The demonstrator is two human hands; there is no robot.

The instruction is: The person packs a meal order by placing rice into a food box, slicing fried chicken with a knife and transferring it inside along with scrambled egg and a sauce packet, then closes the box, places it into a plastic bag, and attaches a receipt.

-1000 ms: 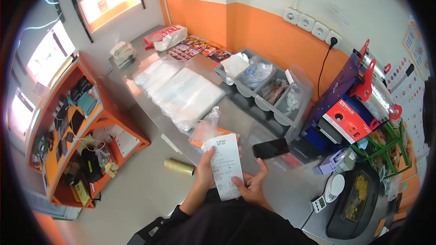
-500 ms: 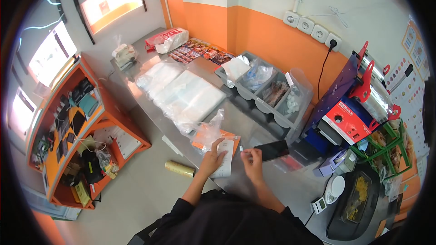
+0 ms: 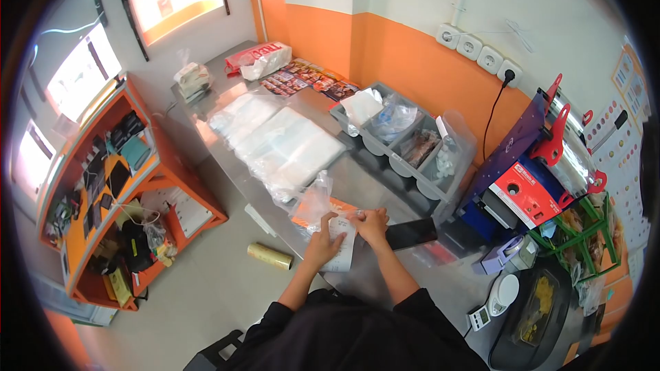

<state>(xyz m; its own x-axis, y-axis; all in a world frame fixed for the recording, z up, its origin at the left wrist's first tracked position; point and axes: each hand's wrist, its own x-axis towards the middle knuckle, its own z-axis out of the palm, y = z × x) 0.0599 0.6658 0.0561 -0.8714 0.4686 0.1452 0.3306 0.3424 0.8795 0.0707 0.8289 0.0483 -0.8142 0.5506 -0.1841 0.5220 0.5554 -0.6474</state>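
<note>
A white printed paper slip [image 3: 342, 259], like a receipt, lies at the near edge of the metal table. My left hand [image 3: 320, 247] rests on its left side, thumb and index finger apart. My right hand [image 3: 373, 225] is closed in a pinch at the slip's upper right corner. The small white piece in its fingertips is now mostly hidden. Beneath the slip's top is a flat orange item [image 3: 302, 220], partly covered by a crumpled clear plastic bag [image 3: 316, 199]. A black phone [image 3: 412, 233] lies just right of my right hand.
Stacks of clear plastic bags [image 3: 289, 144] cover the table's middle. Behind stands a grey divided bin [image 3: 392, 144]. To the right are a blue and red machine [image 3: 509, 185], a white scale [image 3: 505, 292] and a black tray [image 3: 529, 330]. A yellowish roll [image 3: 270, 255] lies on the floor.
My right hand has moved left and up, bringing the small white piece from beside the slip to its upper corner. My left hand stays on the slip. The view has shifted slightly.
</note>
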